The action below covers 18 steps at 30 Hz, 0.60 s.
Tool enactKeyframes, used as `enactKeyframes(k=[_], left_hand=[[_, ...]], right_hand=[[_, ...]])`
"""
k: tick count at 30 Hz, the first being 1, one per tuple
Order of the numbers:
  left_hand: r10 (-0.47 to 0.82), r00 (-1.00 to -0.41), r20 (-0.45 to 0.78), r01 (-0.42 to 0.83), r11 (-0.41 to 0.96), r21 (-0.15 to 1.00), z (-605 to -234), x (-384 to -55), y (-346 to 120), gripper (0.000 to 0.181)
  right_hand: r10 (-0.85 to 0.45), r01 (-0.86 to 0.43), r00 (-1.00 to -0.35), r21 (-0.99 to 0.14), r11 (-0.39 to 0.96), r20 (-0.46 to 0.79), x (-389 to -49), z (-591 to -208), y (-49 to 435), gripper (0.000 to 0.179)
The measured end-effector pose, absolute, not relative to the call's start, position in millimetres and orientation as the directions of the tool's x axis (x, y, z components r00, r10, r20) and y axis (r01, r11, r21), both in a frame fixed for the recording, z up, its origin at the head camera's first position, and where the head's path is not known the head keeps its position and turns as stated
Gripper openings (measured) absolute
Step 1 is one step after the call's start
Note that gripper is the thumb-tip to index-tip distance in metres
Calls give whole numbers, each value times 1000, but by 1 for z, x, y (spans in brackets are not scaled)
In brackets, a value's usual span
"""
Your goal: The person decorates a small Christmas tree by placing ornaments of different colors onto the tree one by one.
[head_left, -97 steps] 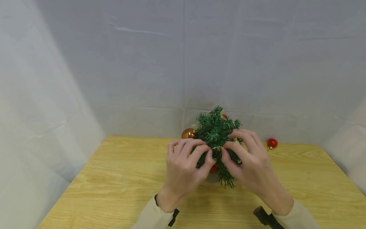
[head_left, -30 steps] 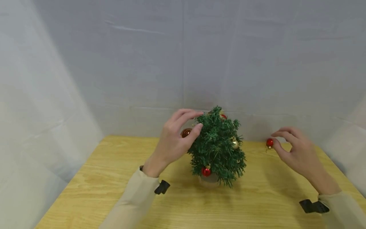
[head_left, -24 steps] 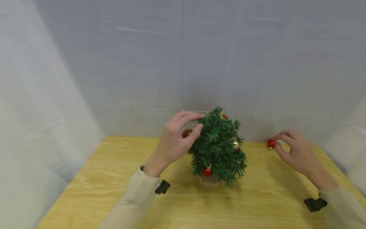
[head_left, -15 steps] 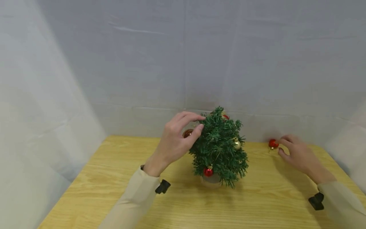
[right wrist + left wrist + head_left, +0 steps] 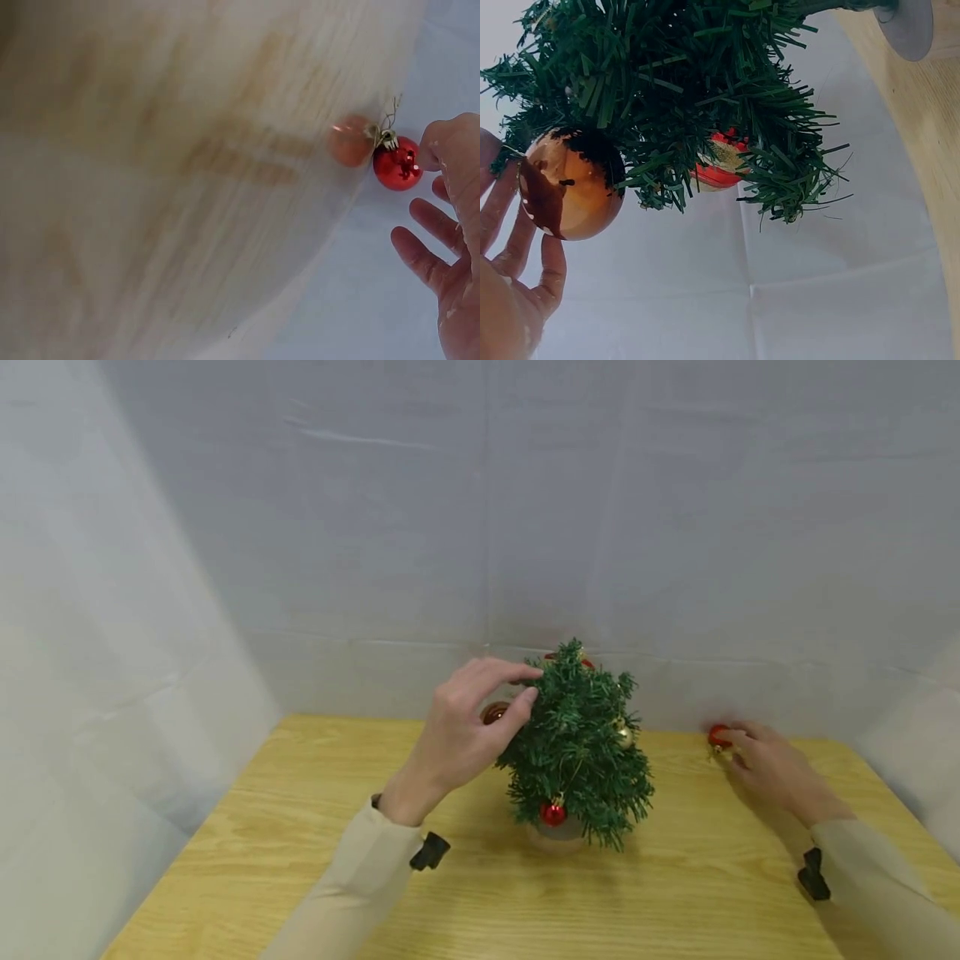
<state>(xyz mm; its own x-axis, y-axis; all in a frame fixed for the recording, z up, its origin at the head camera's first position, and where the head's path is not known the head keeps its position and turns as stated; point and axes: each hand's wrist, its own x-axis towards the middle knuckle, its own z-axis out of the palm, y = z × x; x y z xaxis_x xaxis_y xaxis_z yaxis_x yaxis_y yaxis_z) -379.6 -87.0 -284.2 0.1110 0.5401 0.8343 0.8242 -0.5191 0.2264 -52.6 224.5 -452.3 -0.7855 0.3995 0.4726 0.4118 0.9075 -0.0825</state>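
Observation:
A small green artificial Christmas tree [image 5: 573, 727] stands in a pale pot [image 5: 553, 842] on the table. My left hand [image 5: 465, 718] is at its upper left, fingers and thumb extended and apart beside the branches. A copper bauble [image 5: 585, 199] hangs close to that hand; in the head view the hand partly covers it. At the table's back right, my right hand [image 5: 776, 772] reaches a loose red bauble [image 5: 396, 166] with a gold cap and string. A fingertip touches its side while other fingers are spread; no grip around it shows.
On the tree hang a red bauble [image 5: 553, 813] at the front, a gold bauble [image 5: 625, 737] at the right, and a red and gold ornament [image 5: 724, 161] at the back. A pale sheet [image 5: 420, 568] rises behind the wooden table [image 5: 315, 843].
Both hands have left the gold string at the tree's front, where a red bauble hangs. The left hand moved to the upper left; the right hand moved to the loose red bauble, its fingers advancing over it.

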Motion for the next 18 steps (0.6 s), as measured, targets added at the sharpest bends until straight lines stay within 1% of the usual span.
enactKeyframes(k=[4, 7, 12, 14, 18], left_hand=[[520, 123, 845, 834, -516, 196, -285, -380, -86, 24], [500, 129, 857, 842, -511, 171, -285, -380, -86, 25], [464, 145, 874, 851, -509, 129, -285, -380, -86, 27], [440, 167, 882, 861, -501, 87, -284, -380, -86, 28], [380, 243, 893, 882, -470, -40, -282, -381, -85, 22]], right_hand=[[364, 391, -796, -48, 919, 483, -57, -455, 228, 41], [374, 406, -805, -31, 913, 460, -60, -454, 228, 42], [402, 428, -812, -35, 903, 424, -61, -451, 229, 43], [420, 442, -815, -39, 896, 399, -61, -449, 228, 43], [456, 464, -821, -64, 884, 343, -63, -447, 228, 45]])
